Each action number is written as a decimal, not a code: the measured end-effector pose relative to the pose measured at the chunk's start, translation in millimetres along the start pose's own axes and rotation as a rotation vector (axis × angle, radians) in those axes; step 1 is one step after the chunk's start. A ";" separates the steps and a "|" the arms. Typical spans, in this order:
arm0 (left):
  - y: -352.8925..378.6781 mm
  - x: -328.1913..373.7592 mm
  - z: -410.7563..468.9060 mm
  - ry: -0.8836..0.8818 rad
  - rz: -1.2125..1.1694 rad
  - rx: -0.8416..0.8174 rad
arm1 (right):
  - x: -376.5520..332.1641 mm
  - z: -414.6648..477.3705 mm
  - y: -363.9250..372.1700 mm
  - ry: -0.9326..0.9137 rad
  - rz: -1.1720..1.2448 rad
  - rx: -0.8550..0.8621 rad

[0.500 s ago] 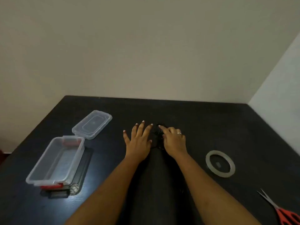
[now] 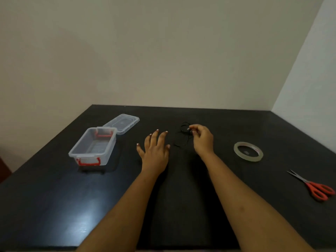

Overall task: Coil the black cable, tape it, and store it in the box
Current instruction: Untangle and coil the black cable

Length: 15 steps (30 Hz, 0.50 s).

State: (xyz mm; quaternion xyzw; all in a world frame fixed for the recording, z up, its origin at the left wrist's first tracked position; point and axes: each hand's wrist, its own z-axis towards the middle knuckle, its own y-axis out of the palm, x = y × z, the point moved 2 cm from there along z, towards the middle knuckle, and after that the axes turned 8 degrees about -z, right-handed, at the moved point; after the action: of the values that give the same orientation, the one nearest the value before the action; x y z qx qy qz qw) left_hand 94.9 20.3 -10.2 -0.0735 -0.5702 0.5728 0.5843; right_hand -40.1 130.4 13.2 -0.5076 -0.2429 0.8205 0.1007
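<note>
A thin black cable (image 2: 182, 137) lies in loose loops on the black table (image 2: 54, 197), hard to make out against it. My right hand (image 2: 202, 139) pinches the cable near its top with curled fingers and lifts part of it. My left hand (image 2: 156, 150) is flat with fingers spread, just left of the cable and apart from it. A clear plastic box (image 2: 92, 146) with red latches stands open at the left, with nothing inside it. Its clear lid (image 2: 121, 123) lies behind it. A roll of clear tape (image 2: 248, 151) lies to the right of my right hand.
Red-handled scissors (image 2: 314, 188) lie near the table's right edge. Walls close the table in at the back and on the right.
My right hand has curled its fingers on the cable and raised it. My left hand has drawn away to the left. The view has tilted, so everything sits lower and more to the right.
</note>
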 end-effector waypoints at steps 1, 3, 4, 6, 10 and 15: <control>-6.8 1.3 -7.8 -0.017 -0.042 0.005 | -7.6 -7.8 -9.0 0.023 0.096 0.015; -18.4 5.2 -19.1 -0.023 -0.091 0.005 | -21.8 -20.7 -26.8 0.039 0.250 0.017; -23.8 8.2 -21.7 -0.021 -0.120 0.014 | -28.2 -24.5 -34.6 0.043 0.316 0.000; -34.5 16.4 -27.8 -0.026 -0.222 0.044 | -40.8 -36.2 -52.8 0.052 0.450 -0.061; -47.4 50.9 -40.4 0.090 -0.487 -0.050 | -64.1 -53.2 -85.5 0.049 0.738 -0.203; -40.5 102.2 -56.3 0.087 -0.590 -0.438 | -85.1 -66.6 -109.2 -0.008 0.834 -0.300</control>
State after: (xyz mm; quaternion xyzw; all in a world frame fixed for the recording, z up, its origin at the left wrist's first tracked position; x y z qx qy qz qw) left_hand 129.6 115.7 60.1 -0.0537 -0.6505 0.2403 0.7185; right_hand 49.3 209.2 110.3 -0.5679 -0.1340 0.7486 -0.3148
